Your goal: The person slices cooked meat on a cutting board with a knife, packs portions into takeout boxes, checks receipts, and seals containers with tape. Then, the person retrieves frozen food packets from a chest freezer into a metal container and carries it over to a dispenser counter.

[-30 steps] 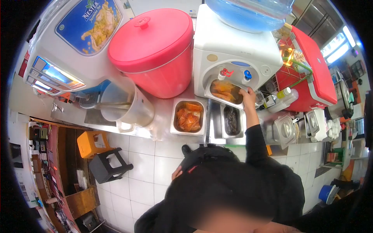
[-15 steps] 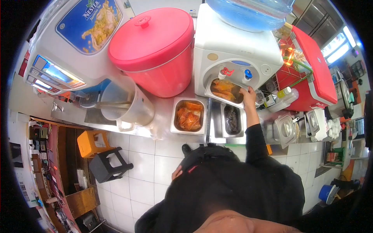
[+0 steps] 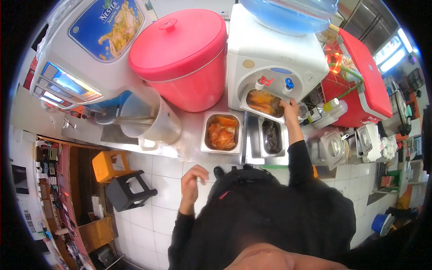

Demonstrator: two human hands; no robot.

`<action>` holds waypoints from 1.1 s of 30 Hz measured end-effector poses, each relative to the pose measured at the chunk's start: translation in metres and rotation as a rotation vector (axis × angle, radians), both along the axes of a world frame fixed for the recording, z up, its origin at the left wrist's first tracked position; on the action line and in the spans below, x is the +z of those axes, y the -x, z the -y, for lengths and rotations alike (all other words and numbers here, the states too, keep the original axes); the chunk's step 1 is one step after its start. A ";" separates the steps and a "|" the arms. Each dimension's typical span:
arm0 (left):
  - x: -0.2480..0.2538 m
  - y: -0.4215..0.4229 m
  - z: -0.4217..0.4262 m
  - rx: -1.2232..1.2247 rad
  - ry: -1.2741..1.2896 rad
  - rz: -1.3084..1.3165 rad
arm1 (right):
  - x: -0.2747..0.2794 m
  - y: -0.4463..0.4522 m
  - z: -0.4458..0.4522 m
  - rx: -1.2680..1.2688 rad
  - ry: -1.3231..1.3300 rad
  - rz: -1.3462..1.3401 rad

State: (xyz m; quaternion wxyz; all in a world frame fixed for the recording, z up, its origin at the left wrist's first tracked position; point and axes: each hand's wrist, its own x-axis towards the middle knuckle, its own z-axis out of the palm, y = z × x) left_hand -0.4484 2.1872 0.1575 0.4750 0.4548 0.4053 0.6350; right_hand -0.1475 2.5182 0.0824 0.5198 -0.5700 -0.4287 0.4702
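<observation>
My right hand [image 3: 290, 110] grips the right rim of a steel food pan [image 3: 262, 113] that holds orange-coloured food pieces. The pan is tilted below the red and blue taps of a white water dispenser [image 3: 279, 54]. My left hand [image 3: 193, 180] hangs in the air in front of the counter, empty, its fingers loosely bent and apart. A second steel pan [image 3: 203, 145] with reddish-orange pieces stands on the counter, nearest to my left hand. Right of it sits another steel pan [image 3: 279, 152] with dark contents.
A red lidded bucket [image 3: 189, 85], a clear plastic pitcher [image 3: 166, 123] and a drink machine [image 3: 58, 67] stand to the left. Bottles [image 3: 330, 112], lidded steel pans [image 3: 332, 146] and a red cooler [image 3: 366, 81] are at the right. Orange and black stools [image 3: 130, 195] stand on the floor.
My left hand has risen from beside my body to in front of the counter. My right hand still holds the pan under the taps. The whole view has shifted slightly.
</observation>
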 end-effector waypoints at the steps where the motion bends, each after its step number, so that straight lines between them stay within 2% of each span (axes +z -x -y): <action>1: 0.038 -0.007 -0.015 -0.207 -0.234 0.064 | 0.003 0.000 0.001 0.010 0.003 0.022; 3: 0.115 -0.035 -0.048 -0.996 -0.802 -0.015 | -0.015 -0.004 -0.008 -0.034 -0.016 0.029; 5: 0.146 -0.055 -0.045 -1.084 -0.803 -0.160 | -0.021 -0.003 -0.011 -0.047 -0.025 0.034; 8: 0.148 -0.059 -0.040 -0.975 -0.734 -0.215 | -0.010 -0.004 -0.008 -0.018 -0.013 0.056; 12: 0.130 -0.032 -0.031 -1.278 -0.801 -0.216 | 0.001 0.000 0.001 -0.009 -0.003 0.043; 16: 0.140 -0.035 -0.025 -1.055 -0.680 -0.192 | -0.001 -0.002 0.000 0.011 -0.016 0.055; 19: 0.141 -0.044 -0.023 -1.024 -0.705 -0.213 | -0.006 -0.002 -0.003 -0.005 -0.010 0.055; 22: 0.133 -0.034 -0.022 -1.151 -0.708 -0.276 | -0.003 -0.001 -0.003 0.009 -0.026 0.014; 25: 0.133 -0.034 -0.023 -1.155 -0.727 -0.258 | 0.003 0.003 0.002 -0.014 -0.004 -0.038; 28: 0.148 -0.048 -0.029 -1.047 -0.661 -0.178 | -0.016 -0.005 -0.008 -0.015 -0.016 0.056; 33: 0.141 -0.052 -0.027 -0.990 -0.728 -0.291 | -0.029 -0.010 -0.014 0.027 -0.013 0.051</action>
